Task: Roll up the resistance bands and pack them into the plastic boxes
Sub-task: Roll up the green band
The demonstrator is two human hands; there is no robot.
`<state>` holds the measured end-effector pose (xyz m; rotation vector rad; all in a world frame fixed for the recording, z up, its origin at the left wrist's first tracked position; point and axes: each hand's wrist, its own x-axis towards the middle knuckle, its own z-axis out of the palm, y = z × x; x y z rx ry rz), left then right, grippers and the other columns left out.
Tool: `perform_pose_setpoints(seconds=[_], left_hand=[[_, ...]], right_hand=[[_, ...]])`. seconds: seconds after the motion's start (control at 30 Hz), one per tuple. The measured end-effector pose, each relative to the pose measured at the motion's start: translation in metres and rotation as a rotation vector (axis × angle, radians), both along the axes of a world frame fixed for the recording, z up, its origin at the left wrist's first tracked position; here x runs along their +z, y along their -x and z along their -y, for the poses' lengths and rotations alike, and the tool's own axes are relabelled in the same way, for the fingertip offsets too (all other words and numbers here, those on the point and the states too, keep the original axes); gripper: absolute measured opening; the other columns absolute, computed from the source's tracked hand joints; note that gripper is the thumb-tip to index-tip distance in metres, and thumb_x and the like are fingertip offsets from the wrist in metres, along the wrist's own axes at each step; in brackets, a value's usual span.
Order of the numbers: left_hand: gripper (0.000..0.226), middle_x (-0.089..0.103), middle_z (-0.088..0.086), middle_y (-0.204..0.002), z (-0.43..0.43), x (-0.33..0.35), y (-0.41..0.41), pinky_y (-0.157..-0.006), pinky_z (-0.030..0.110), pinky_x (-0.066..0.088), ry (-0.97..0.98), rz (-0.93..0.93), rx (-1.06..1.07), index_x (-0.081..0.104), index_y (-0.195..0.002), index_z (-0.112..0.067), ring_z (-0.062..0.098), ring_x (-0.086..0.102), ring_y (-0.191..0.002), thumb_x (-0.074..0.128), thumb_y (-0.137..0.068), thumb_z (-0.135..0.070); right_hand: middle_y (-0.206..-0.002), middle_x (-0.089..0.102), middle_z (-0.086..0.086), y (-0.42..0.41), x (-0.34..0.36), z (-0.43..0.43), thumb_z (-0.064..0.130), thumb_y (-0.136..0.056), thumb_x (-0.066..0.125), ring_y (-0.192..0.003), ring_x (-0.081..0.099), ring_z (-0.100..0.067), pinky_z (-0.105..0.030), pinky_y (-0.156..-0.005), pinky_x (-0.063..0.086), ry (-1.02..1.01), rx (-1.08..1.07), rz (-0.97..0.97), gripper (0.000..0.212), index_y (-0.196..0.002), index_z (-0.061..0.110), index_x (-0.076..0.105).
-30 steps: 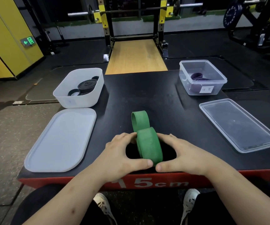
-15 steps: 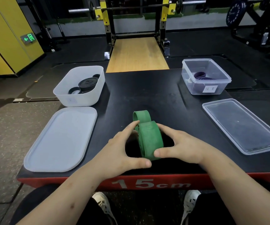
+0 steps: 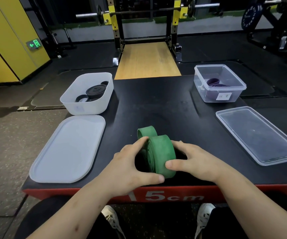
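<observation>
L hand (image 3: 130, 168) & R hand (image 3: 194, 163) both grasp green band roll (image 3: 161, 156), standing on edge close to black platform (image 3: 156, 104) front edge; bare top beyond, btwn white box (image 3: 87, 107) far-left & clear box (image 3: 204, 94) far-right

The green band (image 3: 162, 153) hides most fingers of the right grip (image 3: 195, 163). The wrist of the left grip (image 3: 129, 168) covers part of the number on the red edge of the surface (image 3: 156, 104). Far beyond the right grip, the label (image 3: 223, 96) on the clear box (image 3: 236, 96) is too small to read.
</observation>
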<state>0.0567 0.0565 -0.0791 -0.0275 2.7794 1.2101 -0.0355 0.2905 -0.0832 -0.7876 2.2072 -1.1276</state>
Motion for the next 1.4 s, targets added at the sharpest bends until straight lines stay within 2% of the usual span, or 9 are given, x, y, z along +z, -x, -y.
perform_pose_setpoints(seconds=[0.07, 0.2, 0.3, 0.47, 0.7, 0.9, 1.1, 1.23, 1.4], left_hand=[[0.116, 0.033, -0.026, -0.153, 0.002, -0.001, -0.002, -0.119, 0.045, 0.032, 0.04, -0.018, -0.006, 0.023, -0.153, -0.056, 0.007, 0.027, -0.146, 0.077, -0.053, -0.082], [0.106, 0.033, -0.027, -0.149, 0.009, -0.004, 0.001, -0.119, 0.044, 0.031, 0.034, -0.034, 0.025, 0.036, -0.149, -0.051, 0.006, 0.029, -0.145, 0.072, -0.055, -0.087], [0.1, 0.037, -0.028, -0.146, 0.012, -0.003, 0.008, -0.119, 0.043, 0.032, 0.018, -0.032, 0.035, 0.045, -0.144, -0.047, 0.006, 0.032, -0.143, 0.068, -0.056, -0.089], [0.086, 0.048, -0.03, -0.139, 0.015, -0.001, 0.019, -0.115, 0.04, 0.037, -0.014, -0.039, 0.047, 0.055, -0.138, -0.042, -0.001, 0.039, -0.137, 0.067, -0.063, -0.083], [0.052, 0.071, -0.023, -0.116, 0.014, 0.002, 0.025, -0.099, 0.038, 0.052, -0.119, -0.059, 0.079, 0.071, -0.114, -0.044, -0.004, 0.064, -0.111, 0.066, -0.075, -0.077], [0.089, 0.059, -0.028, -0.127, 0.019, 0.003, 0.03, -0.107, 0.028, 0.039, -0.137, -0.104, 0.208, 0.038, -0.143, -0.057, -0.01, 0.051, -0.125, 0.062, -0.062, -0.085], [0.109, 0.048, -0.025, -0.145, 0.026, 0.006, 0.034, -0.118, 0.051, 0.032, -0.035, -0.041, 0.122, 0.019, -0.146, -0.069, 0.01, 0.041, -0.142, 0.074, -0.055, -0.088], [0.125, 0.039, -0.021, -0.151, 0.023, 0.01, 0.035, -0.12, 0.042, 0.023, 0.089, 0.016, 0.093, 0.002, -0.151, -0.063, 0.013, 0.026, -0.146, 0.084, -0.058, -0.073], [0.112, 0.035, -0.033, -0.126, 0.018, 0.017, 0.039, -0.102, 0.029, 0.019, 0.125, -0.024, 0.082, 0.008, -0.15, -0.062, -0.007, 0.019, -0.108, 0.084, -0.068, -0.061]], right_hand=[[-0.133, 0.052, 0.04, 0.0, 0.004, 0.002, 0.082, -0.064, 0.065, -0.147, 0.028, 0.003, -0.035, -0.124, 0.022, -0.033, -0.005, -0.012, 0.061, -0.122, 0.078, 0.047], [-0.128, 0.052, 0.028, 0.003, 0.005, 0.015, 0.097, -0.062, 0.051, -0.126, 0.048, 0.007, -0.037, -0.113, 0.041, -0.069, -0.032, -0.071, 0.091, -0.137, 0.046, 0.056], [-0.129, 0.054, 0.028, 0.004, 0.006, 0.019, 0.107, -0.056, 0.039, -0.126, 0.048, 0.008, -0.037, -0.115, 0.04, -0.049, -0.045, -0.073, 0.088, -0.124, 0.054, 0.057], [-0.153, 0.041, 0.032, 0.011, 0.01, 0.013, 0.084, -0.066, 0.068, -0.143, 0.033, 0.012, -0.029, -0.121, 0.029, -0.002, 0.016, -0.042, 0.094, -0.149, 0.064, 0.028], [-0.151, 0.048, 0.026, 0.028, 0.011, 0.027, 0.078, -0.068, 0.068, -0.14, 0.041, 0.007, -0.037, -0.121, 0.034, -0.021, -0.014, -0.049, 0.095, -0.153, 0.053, 0.035], [-0.142, 0.05, 0.027, 0.038, 0.015, 0.042, 0.083, -0.066, 0.057, -0.131, 0.047, 0.004, -0.035, -0.116, 0.039, -0.01, -0.067, -0.053, 0.085, -0.141, 0.044, 0.057], [-0.123, 0.069, 0.021, 0.051, 0.014, 0.055, 0.086, -0.064, 0.056, -0.116, 0.063, 0.001, -0.038, -0.111, 0.045, -0.016, -0.117, 0.005, 0.079, -0.127, 0.04, 0.069], [-0.116, 0.073, 0.018, 0.055, 0.015, 0.06, 0.089, -0.065, 0.052, -0.111, 0.066, -0.002, -0.039, -0.109, 0.047, -0.015, -0.143, 0.022, 0.075, -0.118, 0.039, 0.072], [-0.112, 0.074, 0.015, 0.059, 0.016, 0.066, 0.089, -0.066, 0.051, -0.108, 0.068, -0.006, -0.043, -0.107, 0.049, 0.023, -0.183, 0.05, 0.071, -0.109, 0.037, 0.074]])
